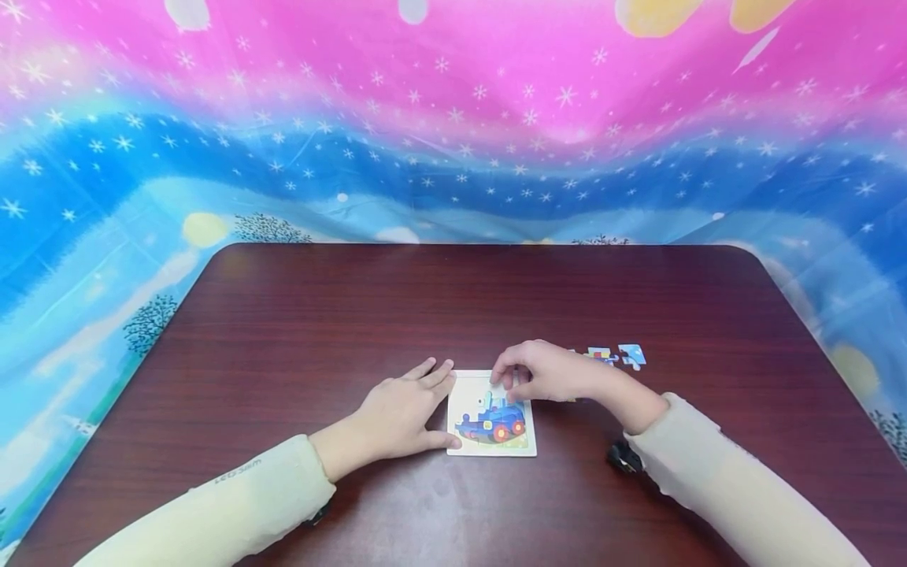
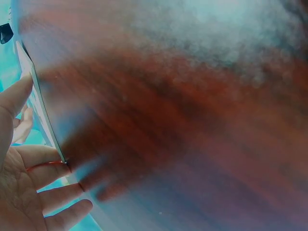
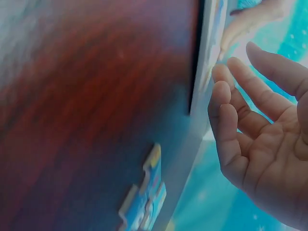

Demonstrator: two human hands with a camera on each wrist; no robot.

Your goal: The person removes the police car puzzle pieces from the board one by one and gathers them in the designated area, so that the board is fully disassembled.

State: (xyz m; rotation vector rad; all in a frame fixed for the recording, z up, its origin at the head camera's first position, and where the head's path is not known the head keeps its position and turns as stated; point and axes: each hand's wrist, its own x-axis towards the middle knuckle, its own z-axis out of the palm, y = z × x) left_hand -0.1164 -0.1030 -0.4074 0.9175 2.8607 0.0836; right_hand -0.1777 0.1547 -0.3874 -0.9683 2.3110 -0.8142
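Observation:
A square jigsaw puzzle board [image 1: 496, 451] lies flat on the table, and its picture shows a blue vehicle with red wheels. At its left side rests my left hand [image 1: 397, 417], thumb on the lower left corner and fingertips by the upper left one. In the left wrist view, its fingers reach straight along the board's edge [image 2: 44, 115]. My right hand [image 1: 549, 374] is over the board's upper right part with fingers bent and fingertips at the picture. The right wrist view shows nothing between the thumb and fingers of this hand [image 3: 269, 139].
Loose jigsaw pieces [image 1: 631, 354] lie on the table to the right of the board, partly hidden behind my right forearm. The right wrist view shows joined pieces [image 3: 144, 197] too. A patterned cloth [image 1: 453, 157] hangs behind the dark wooden table [image 1: 319, 307].

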